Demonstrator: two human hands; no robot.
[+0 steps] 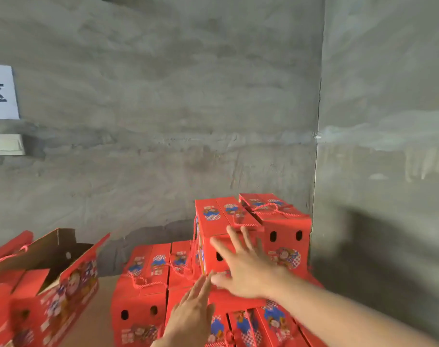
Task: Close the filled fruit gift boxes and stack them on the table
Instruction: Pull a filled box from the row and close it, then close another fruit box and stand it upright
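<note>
I'm pressing my right hand (pixel 248 269), fingers (pixel 222 250) spread, against the upper stacked gift box (pixel 212 219), my left hand (pixel 191 314) hovering just below, fingers straight, together, holding nothing

A bare storage or packing room: rough grey concrete wall (pixel 163 121), with many red printed gift boxes (pixel 276 234) stacked against its corner.
</note>
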